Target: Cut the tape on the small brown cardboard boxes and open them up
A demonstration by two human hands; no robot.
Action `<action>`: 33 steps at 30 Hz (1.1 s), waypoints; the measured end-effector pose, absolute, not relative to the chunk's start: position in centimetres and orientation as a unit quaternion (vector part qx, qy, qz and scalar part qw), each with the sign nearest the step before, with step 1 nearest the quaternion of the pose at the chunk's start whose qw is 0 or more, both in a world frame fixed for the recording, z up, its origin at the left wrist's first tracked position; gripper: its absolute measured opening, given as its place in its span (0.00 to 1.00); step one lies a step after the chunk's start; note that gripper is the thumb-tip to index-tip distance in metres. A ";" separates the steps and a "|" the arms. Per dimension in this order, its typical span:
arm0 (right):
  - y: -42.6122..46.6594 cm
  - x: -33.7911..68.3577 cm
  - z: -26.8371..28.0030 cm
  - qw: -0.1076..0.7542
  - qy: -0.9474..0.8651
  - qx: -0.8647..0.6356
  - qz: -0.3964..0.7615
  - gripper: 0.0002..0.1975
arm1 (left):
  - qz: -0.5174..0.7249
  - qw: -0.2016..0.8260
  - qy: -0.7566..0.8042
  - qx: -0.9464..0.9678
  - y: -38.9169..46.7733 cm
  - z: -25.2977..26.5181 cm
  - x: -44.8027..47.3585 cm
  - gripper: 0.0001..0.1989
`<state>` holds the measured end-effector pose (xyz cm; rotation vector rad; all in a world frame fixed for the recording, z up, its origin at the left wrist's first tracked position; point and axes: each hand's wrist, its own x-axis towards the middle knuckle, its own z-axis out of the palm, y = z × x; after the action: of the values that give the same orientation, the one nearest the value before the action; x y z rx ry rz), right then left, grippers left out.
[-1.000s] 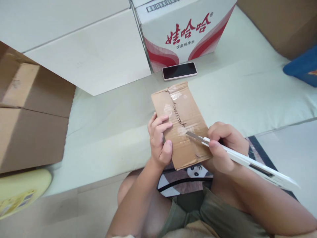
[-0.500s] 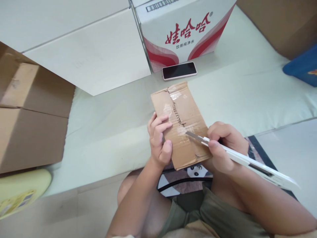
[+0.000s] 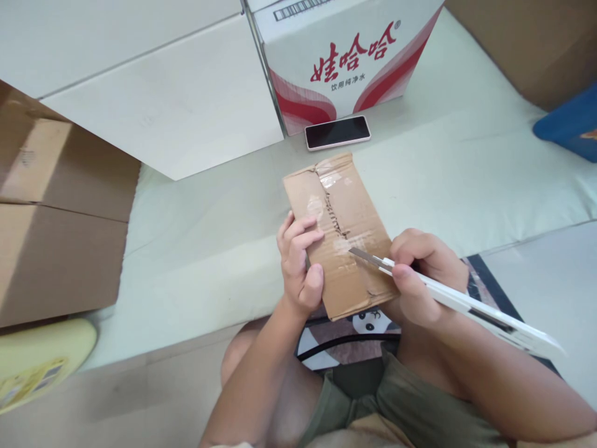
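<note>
A small brown cardboard box [image 3: 347,205] with clear tape on it is held tilted over the front edge of the table. My left hand [image 3: 301,264] grips its left side, fingers over the top face and thumb near the lower corner. In my right hand [image 3: 424,267] is a white utility knife [image 3: 480,308], pinched between thumb and fingers near the blade end. Its bare blade points left, with the tip at or just above the taped seam; whether it touches I cannot tell. A ragged dark line of torn edge runs along the seam above the tip.
Just beyond the box, a phone [image 3: 338,132] lies on the pale green tablecloth [image 3: 224,249]. Behind it stand a white-and-red carton [image 3: 349,68] and a white panel [image 3: 177,106]. Large cardboard boxes [image 3: 65,249] and a yellow container [image 3: 46,354] are left; a blue object [image 3: 571,124] is right.
</note>
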<state>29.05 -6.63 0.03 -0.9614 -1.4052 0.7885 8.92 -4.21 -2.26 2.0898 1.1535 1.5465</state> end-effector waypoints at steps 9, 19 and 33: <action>-6.7 29.1 -0.1 0.603 -0.614 -0.405 0.310 0.13 | 0.536 0.148 0.403 0.727 -4.2 -2.3 8.9 0.17; -6.6 29.0 -0.1 0.610 -0.607 -0.399 0.317 0.14 | 0.536 0.149 0.407 0.725 -4.2 -2.3 8.9 0.18; -6.8 29.2 -0.4 0.578 -0.605 -0.431 0.338 0.16 | 0.537 0.153 0.404 0.724 -4.3 -2.3 8.9 0.18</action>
<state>29.23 -6.79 -0.37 -1.0076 -1.4166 0.7916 8.90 -4.27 -2.33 2.0773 1.1597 1.5406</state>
